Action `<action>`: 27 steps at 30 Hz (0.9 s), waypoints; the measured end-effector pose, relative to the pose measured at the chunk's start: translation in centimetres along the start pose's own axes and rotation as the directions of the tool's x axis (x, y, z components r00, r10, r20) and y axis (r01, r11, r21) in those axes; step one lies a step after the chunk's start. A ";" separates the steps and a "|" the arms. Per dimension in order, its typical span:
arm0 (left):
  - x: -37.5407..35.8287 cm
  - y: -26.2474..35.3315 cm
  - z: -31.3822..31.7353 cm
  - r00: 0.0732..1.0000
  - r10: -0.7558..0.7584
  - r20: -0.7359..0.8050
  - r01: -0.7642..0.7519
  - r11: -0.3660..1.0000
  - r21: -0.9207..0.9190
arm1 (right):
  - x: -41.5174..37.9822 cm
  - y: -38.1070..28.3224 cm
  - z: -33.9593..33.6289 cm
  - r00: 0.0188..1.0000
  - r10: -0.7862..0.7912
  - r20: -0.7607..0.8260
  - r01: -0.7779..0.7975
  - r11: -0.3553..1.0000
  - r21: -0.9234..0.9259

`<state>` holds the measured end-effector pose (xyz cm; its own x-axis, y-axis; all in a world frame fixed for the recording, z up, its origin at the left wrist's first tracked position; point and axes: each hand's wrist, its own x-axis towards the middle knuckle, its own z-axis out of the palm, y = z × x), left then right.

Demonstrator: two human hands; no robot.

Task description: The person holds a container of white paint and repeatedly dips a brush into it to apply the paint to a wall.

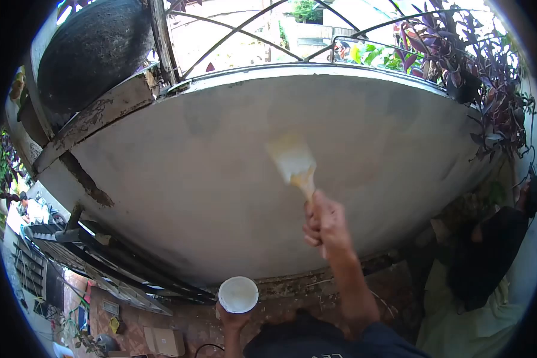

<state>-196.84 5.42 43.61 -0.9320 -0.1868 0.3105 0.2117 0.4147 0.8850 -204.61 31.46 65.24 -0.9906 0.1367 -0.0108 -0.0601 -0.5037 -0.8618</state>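
Note:
My right hand (326, 224) is wrapped round the handle of a wide paintbrush (293, 160), its arm stretched forward. The brush's pale bristles point up and to the left against a grey-white wall (221, 173), slightly blurred. Low in the view, my left hand (234, 318) grips a round white container (238, 295) from below and the side. Whitish contents show inside it. The container is well below the brush, near the foot of the wall.
Metal railing (244, 27) and trailing purple plants (453, 53) top the wall. A large dark pot (95, 53) sits upper left, above a black metal gate (101, 256). A person in dark clothes (489, 253) is at right; a cardboard box (164, 341) lies lower left.

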 end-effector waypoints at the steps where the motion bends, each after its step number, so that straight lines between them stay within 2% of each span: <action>1: 0.4 0.6 0.3 1.000 -0.008 -0.001 0.008 1.000 0.001 | -0.7 -2.5 1.4 0.994 -0.095 0.058 0.097 0.995 -0.017; 2: 0.7 1.3 0.5 0.998 -0.040 0.042 0.043 0.998 -0.053 | -0.7 -3.9 2.2 0.995 -0.084 0.058 0.085 0.996 -0.020; 3: 0.6 1.6 0.4 0.994 -0.070 0.087 0.078 0.992 -0.103 | -0.5 -4.9 3.0 0.986 -0.157 0.062 0.157 0.988 -0.002; 4: 0.3 0.2 0.4 0.987 -0.073 0.144 0.078 0.996 -0.029 | -0.4 -5.1 3.4 0.970 -0.234 0.066 0.234 0.972 0.020; 5: -0.1 -1.1 0.4 0.977 -0.077 0.200 0.070 0.997 0.044 | 0.1 -4.1 3.0 0.970 -0.234 0.068 0.233 0.972 0.024; 7: -0.8 -2.6 0.9 0.997 0.042 0.059 -0.044 0.999 0.027 | 2.9 1.0 0.7 0.990 -0.135 -0.025 0.134 0.990 -0.049; 9: -0.7 -2.4 0.7 0.997 0.026 0.076 -0.029 0.999 0.039 | 4.6 11.3 -3.6 0.943 -0.203 -0.264 0.107 0.935 -0.338; 11: -0.7 -3.0 0.8 0.996 0.009 0.092 -0.013 0.999 0.046 | 3.6 19.2 -7.0 0.911 -0.106 -0.398 -0.061 0.920 -0.386; 13: -1.7 -4.3 0.4 0.981 -0.156 0.116 0.172 0.974 -0.145 | 1.9 22.8 -8.9 0.882 0.152 -0.445 -0.249 0.954 -0.168; 15: -1.2 -1.8 -0.3 0.988 -0.106 0.108 0.115 0.990 -0.076 | 1.6 28.1 -12.5 0.750 0.500 -0.432 -0.495 0.858 0.134; 16: -1.0 -0.7 -0.8 0.993 -0.063 0.105 0.063 0.998 -0.004 | 0.7 28.8 -12.7 0.755 0.495 -0.429 -0.488 0.862 0.137; 18: -0.3 -0.5 -1.1 0.995 -0.022 0.100 0.028 0.998 -0.056 | 0.8 29.2 -12.7 0.621 0.644 -0.447 -0.631 0.749 0.203; 19: -0.7 -0.4 -1.2 0.994 -0.009 0.106 0.020 0.995 -0.099 | 1.4 26.9 -10.8 0.722 0.545 -0.425 -0.535 0.830 0.156; 21: -1.5 -0.8 -1.7 0.988 -0.082 0.134 0.101 0.984 -0.146 | 2.6 18.0 -5.9 0.866 0.363 -0.343 -0.337 0.932 0.135; 23: -1.9 -3.4 -1.4 1.000 0.025 0.002 -0.025 0.999 -0.020 | 1.9 7.2 -0.8 0.971 0.199 -0.131 -0.191 0.979 0.077; 24: -1.4 -2.1 -1.8 0.995 -0.051 0.083 0.058 0.995 -0.085 | 1.5 3.9 0.9 0.998 0.038 -0.052 -0.038 0.999 0.007; 26: -1.4 -2.1 -1.3 0.998 -0.025 0.056 0.028 0.998 -0.058 | 0.9 -1.1 2.7 0.969 -0.241 0.051 0.241 0.971 0.006; 27: -1.6 -2.2 -1.1 1.000 -0.004 0.015 0.004 1.000 -0.024 | 1.7 -1.9 2.6 0.970 -0.241 0.042 0.241 0.971 -0.001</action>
<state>-195.50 3.83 41.60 -0.9370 -0.1753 0.3021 0.2149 0.3927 0.8942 -206.45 30.43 68.17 -0.9512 0.2181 0.2183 -0.2971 -0.4553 -0.8393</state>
